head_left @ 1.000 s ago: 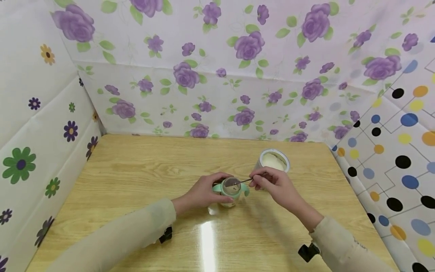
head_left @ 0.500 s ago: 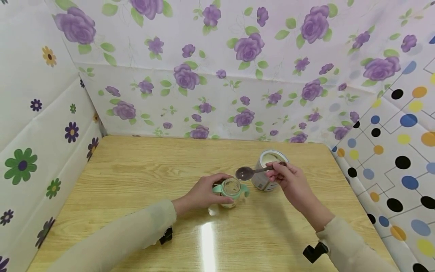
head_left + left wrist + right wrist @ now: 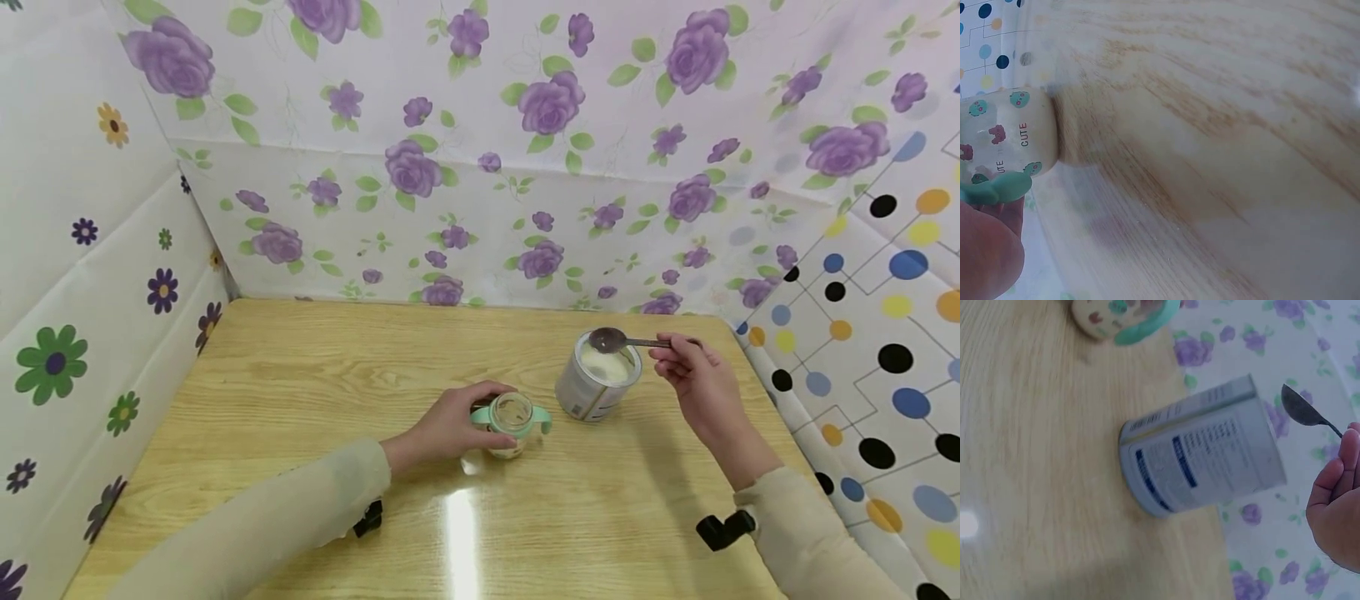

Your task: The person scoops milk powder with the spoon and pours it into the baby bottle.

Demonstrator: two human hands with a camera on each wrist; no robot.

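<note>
My left hand [image 3: 463, 423] grips a clear baby bottle [image 3: 513, 412] with mint green handles and no lid, upright on the table. Printed cartoon figures and the word CUTE show on the bottle [image 3: 1007, 131] in the left wrist view. My right hand [image 3: 701, 379] pinches a dark metal spoon [image 3: 609, 340] by its handle. The spoon's bowl is over the mouth of an open can [image 3: 592, 392] of pale powder. In the right wrist view, the spoon [image 3: 1302, 407] appears above the rim of the can [image 3: 1204, 450], clear of it.
A wood-grain table [image 3: 315, 367] carries the bottle and the can. Behind it hangs a purple-flowered cloth [image 3: 450, 208]. Patterned cloths also close in the left and right sides. A bright light reflection lies on the table's front middle.
My right hand has moved the spoon from the bottle's mouth rightward to above the can. My left hand stays on the bottle.
</note>
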